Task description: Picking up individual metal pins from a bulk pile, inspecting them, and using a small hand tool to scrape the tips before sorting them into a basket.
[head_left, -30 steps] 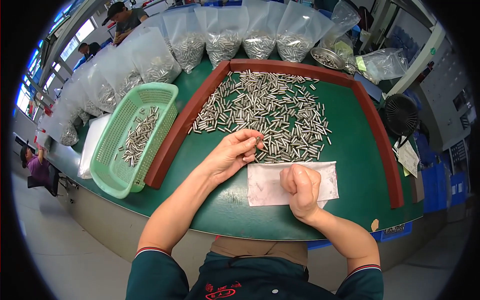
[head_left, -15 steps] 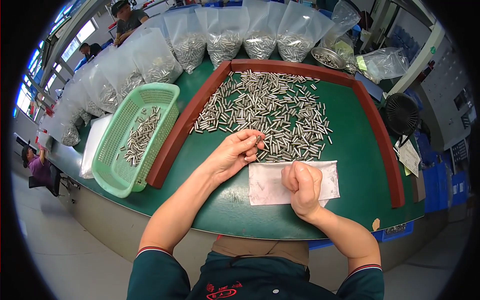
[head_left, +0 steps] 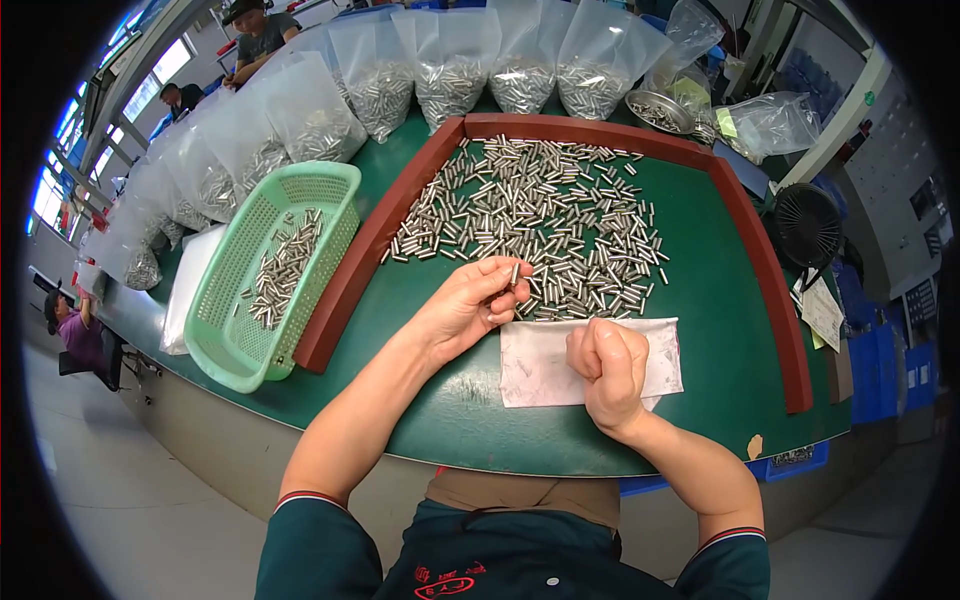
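My left hand (head_left: 470, 303) pinches a small metal pin (head_left: 515, 273) between thumb and fingertips, at the near edge of a spread of shiny metal pins (head_left: 540, 205). The pin stands nearly upright in the grip. My right hand (head_left: 612, 372) is closed in a fist over a pale pink cloth (head_left: 533, 372), which lies flat on the green table just short of the pins. Whatever the fist may hold is hidden by its curled fingers.
A dark red wooden frame (head_left: 765, 285) borders the pins on three sides. Left of it sits a green plastic basket (head_left: 222, 355) with more pins. Clear bags of pins (head_left: 450, 85) line the back, beside a metal bowl (head_left: 660, 110). A black fan (head_left: 807, 225) stands right.
The pin in my left fingers has turned and now shows more of its length. Both hands otherwise keep nearly the same place; the whole view has shifted slightly.
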The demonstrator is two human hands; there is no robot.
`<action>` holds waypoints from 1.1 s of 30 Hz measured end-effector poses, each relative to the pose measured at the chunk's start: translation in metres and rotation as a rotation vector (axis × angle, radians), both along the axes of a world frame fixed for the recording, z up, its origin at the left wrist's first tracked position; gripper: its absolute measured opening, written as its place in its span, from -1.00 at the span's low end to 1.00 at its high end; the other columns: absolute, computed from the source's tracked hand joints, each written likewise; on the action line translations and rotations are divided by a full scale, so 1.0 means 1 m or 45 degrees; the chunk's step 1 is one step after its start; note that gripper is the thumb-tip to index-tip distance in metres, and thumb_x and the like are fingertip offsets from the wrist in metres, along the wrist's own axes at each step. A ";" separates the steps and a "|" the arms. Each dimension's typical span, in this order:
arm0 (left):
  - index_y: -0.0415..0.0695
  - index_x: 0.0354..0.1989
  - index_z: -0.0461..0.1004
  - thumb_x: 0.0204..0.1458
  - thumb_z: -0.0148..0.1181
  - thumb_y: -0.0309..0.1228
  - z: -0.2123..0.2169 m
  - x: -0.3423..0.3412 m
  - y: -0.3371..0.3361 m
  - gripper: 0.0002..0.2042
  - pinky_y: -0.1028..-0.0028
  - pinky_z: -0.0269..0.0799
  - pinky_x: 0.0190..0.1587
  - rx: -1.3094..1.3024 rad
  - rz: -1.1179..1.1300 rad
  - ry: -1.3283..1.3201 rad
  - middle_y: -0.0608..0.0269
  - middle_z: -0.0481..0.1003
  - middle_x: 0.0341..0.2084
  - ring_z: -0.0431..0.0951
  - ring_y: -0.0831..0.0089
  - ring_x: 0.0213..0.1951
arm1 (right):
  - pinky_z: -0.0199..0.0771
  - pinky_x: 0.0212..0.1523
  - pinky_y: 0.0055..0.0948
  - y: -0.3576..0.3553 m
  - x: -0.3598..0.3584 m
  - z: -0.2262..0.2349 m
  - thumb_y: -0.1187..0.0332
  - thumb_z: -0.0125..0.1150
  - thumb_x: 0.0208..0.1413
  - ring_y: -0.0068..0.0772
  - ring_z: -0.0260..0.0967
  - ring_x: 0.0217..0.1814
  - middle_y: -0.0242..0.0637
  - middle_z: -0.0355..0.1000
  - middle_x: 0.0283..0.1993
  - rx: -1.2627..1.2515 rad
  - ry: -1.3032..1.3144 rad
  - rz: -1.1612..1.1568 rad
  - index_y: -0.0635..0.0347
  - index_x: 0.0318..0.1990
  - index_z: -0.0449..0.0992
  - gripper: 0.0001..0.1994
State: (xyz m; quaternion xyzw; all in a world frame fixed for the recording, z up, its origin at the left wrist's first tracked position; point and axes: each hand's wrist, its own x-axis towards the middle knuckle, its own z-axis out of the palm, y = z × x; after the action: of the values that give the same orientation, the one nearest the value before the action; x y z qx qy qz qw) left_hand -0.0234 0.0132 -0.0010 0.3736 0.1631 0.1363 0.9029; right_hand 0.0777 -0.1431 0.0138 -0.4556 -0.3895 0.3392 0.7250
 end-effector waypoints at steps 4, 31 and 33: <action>-0.24 -0.24 0.35 0.06 -0.01 -0.40 0.003 -0.001 0.000 -0.82 0.73 0.11 -0.59 0.020 -0.013 0.026 0.28 0.41 -0.53 0.16 0.73 -0.66 | -0.20 -0.67 -0.55 0.001 0.001 -0.001 0.32 -0.27 0.12 -0.63 -0.24 -0.73 -0.46 -0.10 -0.80 0.009 0.005 -0.010 0.13 -0.76 0.01 -0.61; -0.20 -0.23 0.33 0.09 -0.05 -0.35 0.001 -0.001 -0.002 -0.82 0.71 0.15 -0.52 0.017 -0.067 -0.024 0.32 0.35 -0.47 0.23 0.69 -0.54 | -0.20 -0.72 -0.57 0.007 0.012 0.000 0.34 -0.27 0.13 -0.64 -0.21 -0.77 -0.46 -0.09 -0.82 0.040 0.280 0.016 0.14 -0.76 0.01 -0.61; -0.19 -0.24 0.33 0.09 -0.05 -0.35 0.001 -0.002 -0.002 -0.82 0.71 0.15 -0.53 0.021 -0.066 -0.020 0.32 0.35 -0.47 0.23 0.69 -0.55 | -0.21 -0.72 -0.57 0.007 0.011 0.000 0.34 -0.27 0.13 -0.65 -0.21 -0.77 -0.46 -0.09 -0.82 0.039 0.284 0.019 0.14 -0.76 0.01 -0.61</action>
State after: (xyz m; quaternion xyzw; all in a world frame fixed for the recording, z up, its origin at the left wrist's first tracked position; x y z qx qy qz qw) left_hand -0.0252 0.0112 -0.0003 0.3842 0.1452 0.1172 0.9042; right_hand 0.0890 -0.1360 0.0140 -0.4009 -0.3149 0.3873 0.7682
